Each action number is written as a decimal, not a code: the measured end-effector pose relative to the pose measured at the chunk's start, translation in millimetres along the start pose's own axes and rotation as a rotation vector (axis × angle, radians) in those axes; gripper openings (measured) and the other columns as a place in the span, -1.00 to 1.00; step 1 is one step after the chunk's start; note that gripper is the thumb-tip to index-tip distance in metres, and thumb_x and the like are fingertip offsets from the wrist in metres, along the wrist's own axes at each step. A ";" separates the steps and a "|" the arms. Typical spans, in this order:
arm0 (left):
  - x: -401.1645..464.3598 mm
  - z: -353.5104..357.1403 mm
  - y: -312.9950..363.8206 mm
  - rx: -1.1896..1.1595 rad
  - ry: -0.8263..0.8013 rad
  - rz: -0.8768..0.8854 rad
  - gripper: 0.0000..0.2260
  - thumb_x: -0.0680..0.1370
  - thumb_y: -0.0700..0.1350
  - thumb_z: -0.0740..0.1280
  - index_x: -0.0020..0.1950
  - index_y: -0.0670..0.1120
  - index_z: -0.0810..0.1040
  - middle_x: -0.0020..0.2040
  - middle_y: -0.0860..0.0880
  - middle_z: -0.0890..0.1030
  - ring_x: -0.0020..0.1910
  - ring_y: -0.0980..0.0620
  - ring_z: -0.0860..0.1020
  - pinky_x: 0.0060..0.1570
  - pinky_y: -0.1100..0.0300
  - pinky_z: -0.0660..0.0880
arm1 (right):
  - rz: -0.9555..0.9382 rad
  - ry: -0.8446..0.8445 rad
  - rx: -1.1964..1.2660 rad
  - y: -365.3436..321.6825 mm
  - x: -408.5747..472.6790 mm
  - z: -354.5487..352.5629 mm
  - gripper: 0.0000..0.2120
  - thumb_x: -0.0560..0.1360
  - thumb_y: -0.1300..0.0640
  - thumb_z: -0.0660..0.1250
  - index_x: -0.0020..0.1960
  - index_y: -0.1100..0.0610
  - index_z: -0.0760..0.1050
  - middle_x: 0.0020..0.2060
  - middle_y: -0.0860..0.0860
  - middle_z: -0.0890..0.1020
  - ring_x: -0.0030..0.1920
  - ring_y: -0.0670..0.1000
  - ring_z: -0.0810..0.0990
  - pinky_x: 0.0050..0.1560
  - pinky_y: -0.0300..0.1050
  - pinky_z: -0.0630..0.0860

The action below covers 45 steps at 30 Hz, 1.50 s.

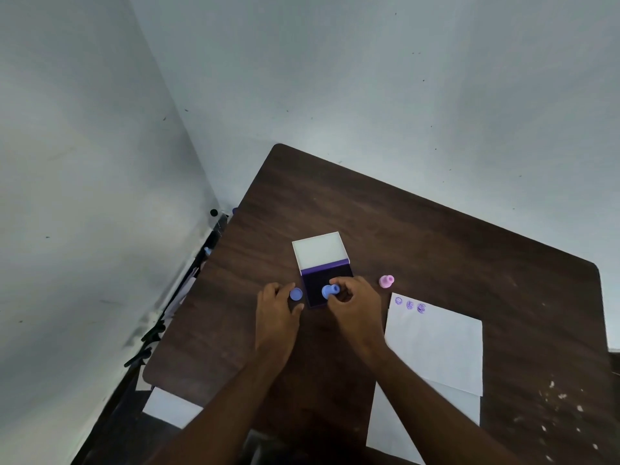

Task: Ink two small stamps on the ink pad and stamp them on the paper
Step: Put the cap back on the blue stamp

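An open ink pad (315, 290) with a dark purple pad and a raised white lid (318, 251) sits mid-table. My right hand (354, 308) pinches a small blue stamp (329, 291) held over the pad, tilted on its side. My left hand (276, 312) holds a small round blue cap (296, 294) just left of the pad. A pink stamp (386, 281) lies on the table to the right of the pad. White paper (436, 344) lies at the right, with three purple stamp marks (410, 304) near its top left corner.
The dark wooden table (436, 236) stands in a corner against pale walls. Another white sheet (392, 427) lies under the paper toward the near edge. A white sheet (171, 407) and dark stand parts (151, 333) are off the table's left edge.
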<state>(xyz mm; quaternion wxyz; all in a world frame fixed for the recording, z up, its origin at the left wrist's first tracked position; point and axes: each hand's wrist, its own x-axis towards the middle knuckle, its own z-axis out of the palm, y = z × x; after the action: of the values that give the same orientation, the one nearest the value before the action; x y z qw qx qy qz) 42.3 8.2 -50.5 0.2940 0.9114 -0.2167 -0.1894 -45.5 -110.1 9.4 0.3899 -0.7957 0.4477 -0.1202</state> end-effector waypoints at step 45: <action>-0.3 -53.3 31.3 -0.818 -0.183 -0.118 -0.69 0.38 -0.22 0.54 0.11 -0.06 0.68 -0.10 0.09 0.73 -0.11 0.15 0.70 -0.13 0.33 0.60 | 0.298 -0.180 0.592 -17.7 1.1 -1.2 -0.84 0.39 0.20 0.48 -0.09 -0.01 0.62 -0.27 -0.13 0.70 -0.27 -0.07 0.70 -0.30 -0.28 0.60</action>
<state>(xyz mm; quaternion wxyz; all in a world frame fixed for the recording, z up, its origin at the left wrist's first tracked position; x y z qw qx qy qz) 58.4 9.6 9.2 0.5998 0.7098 -0.0965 -0.3566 -34.6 -106.4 22.9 0.6549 -0.5815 0.4685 -0.1160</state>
